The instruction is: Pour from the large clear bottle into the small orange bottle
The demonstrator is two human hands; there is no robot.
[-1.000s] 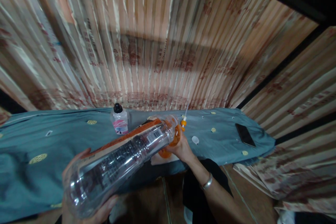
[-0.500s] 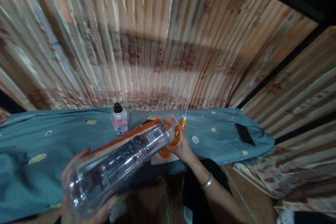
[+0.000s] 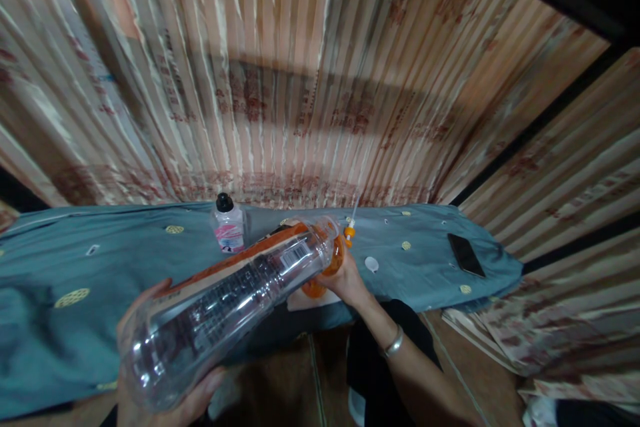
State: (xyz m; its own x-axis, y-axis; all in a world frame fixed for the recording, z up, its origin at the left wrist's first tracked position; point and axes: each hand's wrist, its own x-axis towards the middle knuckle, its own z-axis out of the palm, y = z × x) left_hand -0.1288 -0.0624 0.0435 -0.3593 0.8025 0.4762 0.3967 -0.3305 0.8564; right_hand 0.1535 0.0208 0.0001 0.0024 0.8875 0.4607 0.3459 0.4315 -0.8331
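Note:
A large clear plastic bottle [image 3: 225, 307] with a black and orange label lies tilted, its base toward me and its neck pointing away. My left hand [image 3: 165, 400] grips its base at the lower left. My right hand [image 3: 345, 280], with a metal bangle on the wrist, holds an orange object [image 3: 325, 277] at the bottle's mouth; its shape is mostly hidden by the bottle. A small orange and white nozzle piece [image 3: 350, 230] sticks up just beyond my right hand.
A teal cloth with yellow motifs covers the table [image 3: 75, 260]. On it stand a small clear bottle with a black cap [image 3: 227, 227], a white cap [image 3: 371, 264] and a dark phone [image 3: 466, 255]. Striped patterned curtains [image 3: 300, 80] hang behind.
Almost nothing has moved; the view has shifted slightly and both hands keep the same hold.

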